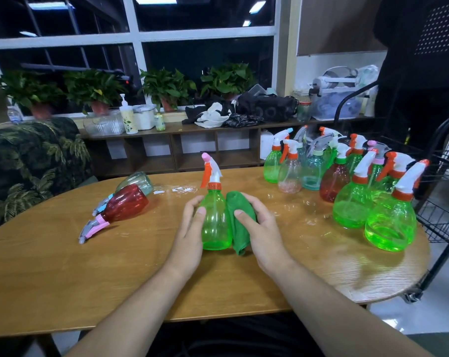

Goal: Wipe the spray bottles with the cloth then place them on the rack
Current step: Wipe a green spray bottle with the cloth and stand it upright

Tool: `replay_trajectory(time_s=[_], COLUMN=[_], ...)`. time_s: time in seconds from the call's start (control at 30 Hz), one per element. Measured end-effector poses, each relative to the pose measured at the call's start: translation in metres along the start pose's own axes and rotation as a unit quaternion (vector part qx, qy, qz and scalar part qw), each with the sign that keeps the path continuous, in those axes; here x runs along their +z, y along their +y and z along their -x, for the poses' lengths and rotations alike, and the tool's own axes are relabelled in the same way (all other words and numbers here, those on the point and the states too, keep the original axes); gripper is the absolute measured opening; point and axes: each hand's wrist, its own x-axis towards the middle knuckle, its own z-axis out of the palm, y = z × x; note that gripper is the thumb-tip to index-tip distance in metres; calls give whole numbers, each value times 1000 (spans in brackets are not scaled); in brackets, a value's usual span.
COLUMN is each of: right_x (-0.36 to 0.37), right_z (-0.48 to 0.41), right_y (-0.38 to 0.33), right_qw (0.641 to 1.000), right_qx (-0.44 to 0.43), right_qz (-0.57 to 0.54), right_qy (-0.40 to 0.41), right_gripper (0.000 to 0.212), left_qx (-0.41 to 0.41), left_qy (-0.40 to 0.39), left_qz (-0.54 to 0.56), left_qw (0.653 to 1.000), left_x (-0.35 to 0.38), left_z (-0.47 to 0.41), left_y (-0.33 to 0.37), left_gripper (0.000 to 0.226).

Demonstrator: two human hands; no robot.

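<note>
Wiping is in hand: the left hand (pixel 190 235) curls round the upright green spray bottle (pixel 215 222) at mid-worktop (pixel 89 274), and the right hand (pixel 262 233) grips the bunched green cloth (pixel 240 228) against its side. Next comes rubbing its far face, then carrying it right to the wire rack (pixel 439 210), apparently past the crowded standing bottles (pixel 347 176). Two tipped bottles (pixel 125 202) lie at left.

Legible text: none. Label on pump bottle (pixel 127 117) and print on green can (pixel 160 122), shelf (pixel 192 128) at upper left: too small to read.
</note>
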Motion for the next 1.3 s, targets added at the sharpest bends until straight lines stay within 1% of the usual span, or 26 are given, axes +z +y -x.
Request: replay_trajectory(time_s=[0.07,0.17,0.27,0.33,0.4,0.47,0.53,0.63,0.7,0.77,0.83,0.9,0.97,1.03,1.07,1.17,1.2,1.23,1.3], right_x=[-1,1,7,9,10,13,17,20,17,11,8,10,13,12,10,0,-3,-4,-6], right_z=[0,2,0,-8,-22,-34,-39,-34,-31,-32,-37,-41,-44,-48,-49,-48,-47,-46,-45], right_y=[0,-2,-9,-18,-32,-46,-51,-42,-36,-37,-47,-57,-62,-57,-54,-49,-49,-49,-55], right_qw=[1000,999,993,973,941,919,909,903,887,884,894,895,875,842,832,820,820,829,867], right_qx=[-12,-38,-94,-177,-257,-290,-289,-275,-287,-286,-282,-299,-325,-349,-353,-359,-355,-339,-290], right_qz=[10,18,70,148,219,266,294,310,334,343,331,322,346,392,405,421,423,417,386], right_qy=[2,8,16,21,16,-11,-58,-116,-140,-141,-111,-78,-93,-126,-135,-145,-151,-151,-123], right_gripper=[36,40,44,47,49,51,53,54,55,53,52,52,53,54,55,54,53,52,47], left_qx=[0,31,45,60,66,66,70,68,69,70,63,54,45,33,29,25,28,29,20], left_qy=[-24,-36,-32,-25,-31,-47,-59,-52,-54,-68,-80,-95,-111,-116,-114,-87,-77,-75,-89], left_qz=[9,-10,-15,-19,-14,-13,-14,-12,-7,-7,6,14,19,42,48,58,60,61,69], left_qw=[1000,999,998,998,997,997,996,996,996,995,995,994,993,992,992,994,995,995,993], left_x=[0,2,0,-3,-4,-4,-4,-8,-11,-11,-10,-8,-6,-4,-5,-10,-12,-14,-14], left_z=[1,3,2,1,0,1,2,0,-2,-3,0,2,3,4,3,0,-1,-2,-3], left_y=[0,6,6,6,7,7,6,5,6,5,7,9,10,10,9,9,8,9,8], left_gripper=[31,57,60,62,65,68,71,70,68,68,69,70,69,66,67,71,71,70,67])
